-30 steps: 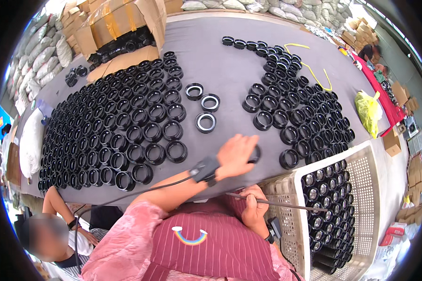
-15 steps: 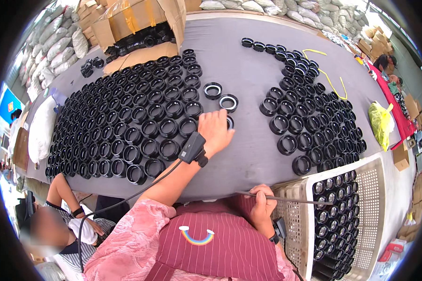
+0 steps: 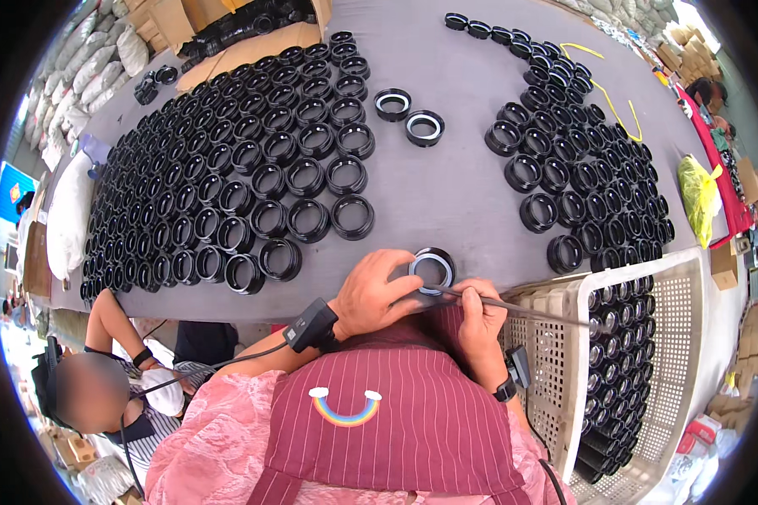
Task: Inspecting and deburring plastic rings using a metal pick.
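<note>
At table edge [image 3: 185, 305], right fingers [image 3: 472, 301] pinching dark strip [image 3: 531, 313], tiny illegible wrist-unit label [image 3: 292, 335]

Black on the rings [image 3: 353, 236], with a whitish inner band on the nearest ring [image 3: 451, 263]. Dark grey along the rod [image 3: 531, 312]. Grey over the table [image 3: 451, 194]. Maroon with thin pale stripes on the apron [image 3: 396, 459], rainbow-coloured on its patch [image 3: 345, 420]. Mottled pink on the sleeve [image 3: 206, 429], off-white on the crate [image 3: 684, 379], yellow on the bag [image 3: 699, 189].
</note>
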Tool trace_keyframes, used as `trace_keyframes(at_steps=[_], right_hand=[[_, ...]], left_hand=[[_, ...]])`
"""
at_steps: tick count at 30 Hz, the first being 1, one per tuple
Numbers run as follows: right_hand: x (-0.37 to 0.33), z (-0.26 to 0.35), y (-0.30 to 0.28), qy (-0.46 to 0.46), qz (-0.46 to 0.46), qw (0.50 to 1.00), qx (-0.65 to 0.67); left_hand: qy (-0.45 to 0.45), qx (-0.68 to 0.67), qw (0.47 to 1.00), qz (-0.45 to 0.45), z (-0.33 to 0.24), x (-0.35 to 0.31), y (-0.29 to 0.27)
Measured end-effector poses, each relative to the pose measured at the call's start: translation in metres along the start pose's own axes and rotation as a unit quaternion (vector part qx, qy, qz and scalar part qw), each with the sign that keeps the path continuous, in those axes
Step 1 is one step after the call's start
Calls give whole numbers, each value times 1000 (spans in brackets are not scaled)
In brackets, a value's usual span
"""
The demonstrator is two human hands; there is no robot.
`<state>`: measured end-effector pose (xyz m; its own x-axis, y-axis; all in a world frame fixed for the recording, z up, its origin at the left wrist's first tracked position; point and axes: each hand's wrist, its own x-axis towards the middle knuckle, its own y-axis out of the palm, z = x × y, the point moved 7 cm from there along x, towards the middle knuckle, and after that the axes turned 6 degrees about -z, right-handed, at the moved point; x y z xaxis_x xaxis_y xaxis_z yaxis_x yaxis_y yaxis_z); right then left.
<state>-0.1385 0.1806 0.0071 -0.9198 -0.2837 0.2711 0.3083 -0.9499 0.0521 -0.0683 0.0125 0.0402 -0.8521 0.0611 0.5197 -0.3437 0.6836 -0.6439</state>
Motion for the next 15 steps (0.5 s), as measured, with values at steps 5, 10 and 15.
trace_keyframes(at_steps=[5, 10, 15], right_hand=[[10, 5, 6, -27, 24, 997, -71], [29, 36, 29, -223, 103, 955, -166], [35, 37, 33, -224, 138, 946, -188]], left_hand=[[-24, -11, 999, -38, 7, -3, 3], [-43, -30, 997, -51, 6, -3, 1], [-13, 0, 999, -29, 3, -1, 3]])
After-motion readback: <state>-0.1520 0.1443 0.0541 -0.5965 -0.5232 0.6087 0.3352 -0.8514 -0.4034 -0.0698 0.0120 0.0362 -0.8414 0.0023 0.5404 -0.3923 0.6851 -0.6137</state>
